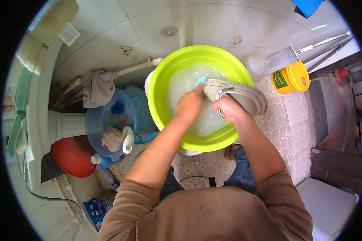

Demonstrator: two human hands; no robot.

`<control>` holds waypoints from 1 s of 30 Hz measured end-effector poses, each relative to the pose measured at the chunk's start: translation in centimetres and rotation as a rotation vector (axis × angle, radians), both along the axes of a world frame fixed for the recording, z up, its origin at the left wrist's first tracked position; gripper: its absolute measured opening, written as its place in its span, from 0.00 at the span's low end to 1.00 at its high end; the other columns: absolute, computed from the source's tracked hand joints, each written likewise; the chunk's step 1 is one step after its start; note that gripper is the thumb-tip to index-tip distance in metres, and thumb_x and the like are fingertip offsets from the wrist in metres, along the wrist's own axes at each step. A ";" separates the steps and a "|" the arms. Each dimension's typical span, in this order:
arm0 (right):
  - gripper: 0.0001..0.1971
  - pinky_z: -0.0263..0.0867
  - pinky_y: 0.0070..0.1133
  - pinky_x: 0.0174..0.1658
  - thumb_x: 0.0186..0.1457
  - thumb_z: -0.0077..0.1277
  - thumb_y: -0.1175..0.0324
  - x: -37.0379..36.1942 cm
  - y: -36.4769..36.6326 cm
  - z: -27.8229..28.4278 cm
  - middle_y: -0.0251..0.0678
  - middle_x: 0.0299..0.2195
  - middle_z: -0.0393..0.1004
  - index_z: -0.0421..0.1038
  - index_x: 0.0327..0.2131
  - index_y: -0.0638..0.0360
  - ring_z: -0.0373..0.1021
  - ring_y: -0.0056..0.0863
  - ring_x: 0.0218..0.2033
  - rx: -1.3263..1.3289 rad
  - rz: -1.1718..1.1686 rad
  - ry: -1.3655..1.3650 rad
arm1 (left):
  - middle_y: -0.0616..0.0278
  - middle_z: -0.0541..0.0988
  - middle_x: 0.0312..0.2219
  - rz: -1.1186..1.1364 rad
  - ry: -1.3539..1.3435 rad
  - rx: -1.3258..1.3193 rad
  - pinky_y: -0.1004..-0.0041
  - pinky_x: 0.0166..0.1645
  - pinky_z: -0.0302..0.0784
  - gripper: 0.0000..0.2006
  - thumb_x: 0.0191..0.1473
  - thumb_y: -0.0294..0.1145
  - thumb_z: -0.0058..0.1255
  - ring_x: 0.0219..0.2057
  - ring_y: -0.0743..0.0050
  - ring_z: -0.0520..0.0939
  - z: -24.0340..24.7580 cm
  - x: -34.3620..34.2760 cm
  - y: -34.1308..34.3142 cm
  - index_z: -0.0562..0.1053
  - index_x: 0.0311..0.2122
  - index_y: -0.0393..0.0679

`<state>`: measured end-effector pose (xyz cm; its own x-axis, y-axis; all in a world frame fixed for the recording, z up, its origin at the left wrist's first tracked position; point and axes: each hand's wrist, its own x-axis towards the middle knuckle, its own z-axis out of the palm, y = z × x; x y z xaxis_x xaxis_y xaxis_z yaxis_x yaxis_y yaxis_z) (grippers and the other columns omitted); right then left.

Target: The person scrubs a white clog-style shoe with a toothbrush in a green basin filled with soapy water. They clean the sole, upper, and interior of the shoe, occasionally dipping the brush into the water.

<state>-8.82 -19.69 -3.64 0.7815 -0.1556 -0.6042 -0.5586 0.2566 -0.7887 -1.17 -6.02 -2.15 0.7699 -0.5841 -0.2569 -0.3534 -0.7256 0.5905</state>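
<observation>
1. Far left: white washbasin, on a pedestal; red basin low beside it.
2. Next: translucent blue basin on the floor. Grey cloth hangs at its back edge; beige cloth and white bottle lie toward its front edge. Blue bottle with a pale cap just in front.
3. Centre: large yellow-green basin containing cloudy, sudsy water.
4. Left hand, over the water: fingers curled closed around a light-blue tool. Only the tool's end shows past the fingers; its working face is hidden. The tool's visible end is right by the shoe.
5. Shoe, pale grey-white: tilted, over the right part of the yellow-green basin, one end extending past the rim; the other end is above the water, near the left hand.
6. Right hand: fingers closed on the near edge of the shoe, gripping it; exact finger placement partly hidden.
7. Right of the basin, near the wall: whitish container, grey mop head, yellow bucket with lid, on patterned floor tiles.
</observation>
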 end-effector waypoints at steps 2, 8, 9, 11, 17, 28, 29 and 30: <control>0.21 0.58 0.17 0.31 0.30 0.43 0.85 0.1 0.7 -0.2 0.34 0.31 0.68 0.66 0.36 0.67 0.64 0.24 0.30 0.020 -0.125 -0.101 | 0.44 0.77 0.30 -0.004 -0.006 0.012 0.55 0.40 0.72 0.23 0.51 0.31 0.38 0.32 0.44 0.78 -1.0 0.1 0.1 0.63 0.54 0.51; 0.31 0.59 0.20 0.34 0.29 0.42 0.85 0.2 0.2 -0.2 0.36 0.36 0.65 0.61 0.47 0.68 0.62 0.26 0.36 0.008 0.010 -0.002 | 0.42 0.76 0.28 -0.066 0.091 -0.161 0.56 0.38 0.72 0.21 0.55 0.34 0.36 0.30 0.44 0.77 1.8 -1.6 0.5 0.63 0.55 0.49; 0.30 0.59 0.19 0.34 0.29 0.42 0.85 0.3 0.5 0.1 0.36 0.36 0.65 0.61 0.46 0.68 0.62 0.26 0.35 -0.003 -0.030 -0.039 | 0.42 0.76 0.28 -0.024 0.079 -0.120 0.56 0.38 0.72 0.21 0.55 0.34 0.36 0.30 0.44 0.77 1.2 -0.8 0.4 0.63 0.55 0.49; 0.27 0.60 0.19 0.34 0.30 0.42 0.84 0.2 0.9 0.2 0.35 0.34 0.66 0.63 0.43 0.69 0.63 0.26 0.34 -0.026 -0.116 -0.104 | 0.41 0.76 0.28 0.055 0.066 -0.041 0.56 0.38 0.71 0.21 0.55 0.34 0.35 0.30 0.43 0.77 -0.5 0.1 0.1 0.63 0.55 0.50; 0.27 0.59 0.19 0.37 0.31 0.43 0.83 -0.1 -0.1 -1.8 0.37 0.35 0.67 0.63 0.44 0.68 0.64 0.27 0.35 0.079 -0.119 -0.120 | 0.41 0.75 0.29 -0.030 0.051 -0.088 0.55 0.39 0.70 0.21 0.55 0.33 0.37 0.32 0.41 0.76 1.9 -1.9 0.1 0.63 0.55 0.54; 0.24 0.59 0.19 0.37 0.32 0.45 0.83 -0.1 1.2 0.2 0.37 0.35 0.66 0.63 0.41 0.68 0.63 0.26 0.37 -0.097 -0.143 -0.083 | 0.42 0.76 0.30 0.022 0.020 0.015 0.56 0.40 0.71 0.28 0.48 0.27 0.39 0.32 0.45 0.78 0.5 0.1 -0.7 0.58 0.57 0.50; 0.25 0.59 0.19 0.38 0.32 0.45 0.83 0.1 1.1 0.2 0.38 0.36 0.66 0.63 0.42 0.69 0.63 0.26 0.37 -0.098 -0.138 -0.100 | 0.42 0.76 0.30 0.003 0.013 0.002 0.56 0.40 0.72 0.27 0.48 0.28 0.38 0.32 0.45 0.78 -0.1 0.2 -0.9 0.58 0.57 0.49; 0.26 0.59 0.20 0.39 0.32 0.45 0.83 -0.1 0.9 -0.4 0.38 0.37 0.66 0.62 0.43 0.69 0.63 0.27 0.38 -0.101 -0.140 -0.107 | 0.43 0.76 0.30 -0.024 0.017 -0.011 0.56 0.39 0.72 0.27 0.48 0.28 0.38 0.32 0.45 0.78 0.1 -0.1 -1.1 0.58 0.57 0.49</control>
<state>-8.89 -18.78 -3.99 0.8070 -0.3234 -0.4942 -0.4342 0.2423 -0.8676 -1.32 -7.12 -2.03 0.7513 -0.6053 -0.2631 -0.3608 -0.7105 0.6042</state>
